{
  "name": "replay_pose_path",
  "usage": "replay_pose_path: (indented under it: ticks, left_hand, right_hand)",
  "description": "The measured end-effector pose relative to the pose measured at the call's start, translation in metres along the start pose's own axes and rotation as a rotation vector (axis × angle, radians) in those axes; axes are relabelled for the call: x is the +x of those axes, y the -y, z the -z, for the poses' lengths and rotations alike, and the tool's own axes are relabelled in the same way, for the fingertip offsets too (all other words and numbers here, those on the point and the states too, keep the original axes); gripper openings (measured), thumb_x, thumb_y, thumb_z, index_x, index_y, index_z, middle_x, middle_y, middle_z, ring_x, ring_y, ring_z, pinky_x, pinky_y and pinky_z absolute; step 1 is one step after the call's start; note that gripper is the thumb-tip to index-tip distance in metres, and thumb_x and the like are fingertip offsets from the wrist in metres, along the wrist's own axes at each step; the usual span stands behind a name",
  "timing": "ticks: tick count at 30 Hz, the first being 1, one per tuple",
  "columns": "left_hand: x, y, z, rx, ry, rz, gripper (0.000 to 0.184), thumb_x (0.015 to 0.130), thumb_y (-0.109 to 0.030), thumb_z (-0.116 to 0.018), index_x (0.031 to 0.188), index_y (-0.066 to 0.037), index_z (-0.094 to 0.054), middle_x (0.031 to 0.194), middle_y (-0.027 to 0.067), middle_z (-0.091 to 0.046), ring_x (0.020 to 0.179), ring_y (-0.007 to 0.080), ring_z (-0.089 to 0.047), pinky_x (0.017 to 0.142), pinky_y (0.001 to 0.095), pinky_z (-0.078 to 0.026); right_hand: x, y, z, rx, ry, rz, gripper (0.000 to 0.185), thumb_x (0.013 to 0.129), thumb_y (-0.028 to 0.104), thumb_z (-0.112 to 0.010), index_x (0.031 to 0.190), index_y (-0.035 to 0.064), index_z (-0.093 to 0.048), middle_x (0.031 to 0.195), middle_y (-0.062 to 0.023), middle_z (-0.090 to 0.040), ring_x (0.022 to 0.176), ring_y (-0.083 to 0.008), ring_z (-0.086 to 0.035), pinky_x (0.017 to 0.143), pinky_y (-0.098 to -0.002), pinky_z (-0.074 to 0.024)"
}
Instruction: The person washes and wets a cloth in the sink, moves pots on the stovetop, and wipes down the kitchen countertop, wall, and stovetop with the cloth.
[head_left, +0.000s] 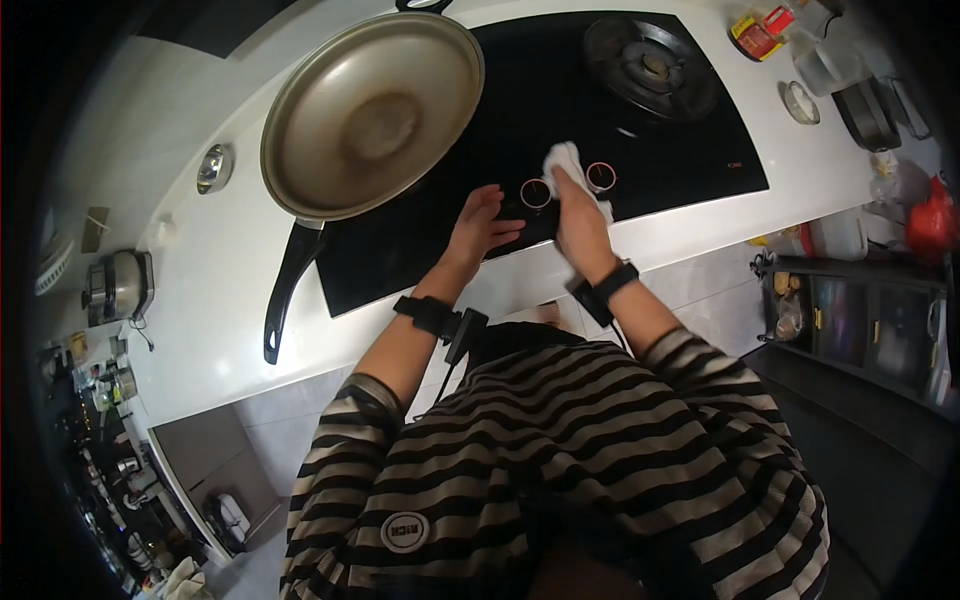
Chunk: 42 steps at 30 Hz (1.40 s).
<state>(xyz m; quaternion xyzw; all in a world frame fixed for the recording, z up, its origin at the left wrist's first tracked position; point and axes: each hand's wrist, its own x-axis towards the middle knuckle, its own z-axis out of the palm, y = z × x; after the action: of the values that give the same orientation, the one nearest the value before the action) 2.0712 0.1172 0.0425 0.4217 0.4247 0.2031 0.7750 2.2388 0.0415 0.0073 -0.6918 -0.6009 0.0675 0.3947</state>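
Observation:
My right hand (pixel 582 222) holds a white cloth (pixel 566 158) against the black glass cooktop (pixel 420 235), between the two round control knobs. The left knob (pixel 536 193) and the right knob (pixel 601 177) both have reddish rings. Over the cooktop's front part, left of the knobs, my left hand (pixel 482 230) is empty with its fingers apart. A large pan (pixel 375 120) rests on the left side of the cooktop, its black handle (pixel 290 285) pointing toward the front edge. The back right burner (pixel 655 68) is bare.
A small metal bowl (pixel 214 169) sits on the white counter (pixel 190 290) left of the pan. At the right are a red-and-yellow jar (pixel 755 38), a small white dish (pixel 801 103) and a dark container (pixel 866 115). A dark rack (pixel 850 320) stands at the lower right.

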Motion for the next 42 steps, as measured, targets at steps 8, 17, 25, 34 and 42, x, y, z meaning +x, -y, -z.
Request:
replay_pose_path:
  ticks: [8,17,25,34,42]
  left_hand:
    - [-0.056,0.025,0.060,-0.040,-0.060,-0.026,0.033,0.096,-0.021,-0.039,0.125,-0.005,-0.040,0.125,0.0147,-0.045,0.103,0.0297,-0.058,0.087,0.0393,-0.048]
    - [-0.095,0.026,0.093,-0.089,-0.032,-0.086,0.034,0.095,-0.020,-0.040,0.124,-0.003,-0.038,0.120,0.0154,-0.049,0.101,0.0264,-0.059,0.088,0.0381,-0.048]
    - [-0.147,0.026,0.127,-0.084,-0.055,-0.144,0.030,0.096,-0.021,-0.040,0.120,-0.002,-0.042,0.110,0.0137,-0.055,0.097,0.0242,-0.060,0.084,0.0351,-0.049]
    - [-0.238,0.059,0.207,-0.164,-0.233,-0.164,0.032,0.097,-0.026,-0.038,0.119,-0.003,-0.045,0.104,0.0130,-0.058,0.097,0.0248,-0.060,0.085,0.0372,-0.049]
    - [-0.252,0.065,0.209,-0.214,-0.216,-0.194,0.032,0.097,-0.027,-0.037,0.116,-0.003,-0.046,0.103,0.0112,-0.058,0.095,0.0228,-0.060,0.084,0.0364,-0.049]
  right_hand:
    - [-0.056,0.049,-0.014,-0.046,0.005,0.099,0.041,0.076,-0.008,-0.049,0.116,-0.0040,-0.054,0.114,-0.0216,-0.058,0.109,-0.0335,-0.055,0.098,-0.0398,-0.0408]
    - [-0.032,0.063,-0.038,-0.053,0.046,0.171,0.040,0.076,-0.008,-0.048,0.114,-0.0007,-0.057,0.114,-0.0175,-0.059,0.109,-0.0306,-0.055,0.096,-0.0362,-0.0431]
    - [0.045,0.073,-0.109,-0.160,-0.189,0.026,0.041,0.076,-0.002,-0.052,0.117,-0.0025,-0.053,0.127,-0.0297,-0.043,0.119,-0.0440,-0.041,0.101,-0.0431,-0.0351]
    - [0.032,0.106,-0.175,-0.341,-0.183,0.122,0.047,0.068,-0.002,-0.053,0.113,-0.0117,-0.053,0.120,-0.0289,-0.052,0.117,-0.0398,-0.046,0.107,-0.0419,-0.0295]
    - [-0.009,0.163,-0.206,0.292,-0.098,-0.029,0.044,0.071,-0.003,-0.047,0.114,-0.0032,-0.059,0.122,-0.0220,-0.054,0.123,-0.0351,-0.043,0.109,-0.0419,-0.0277]
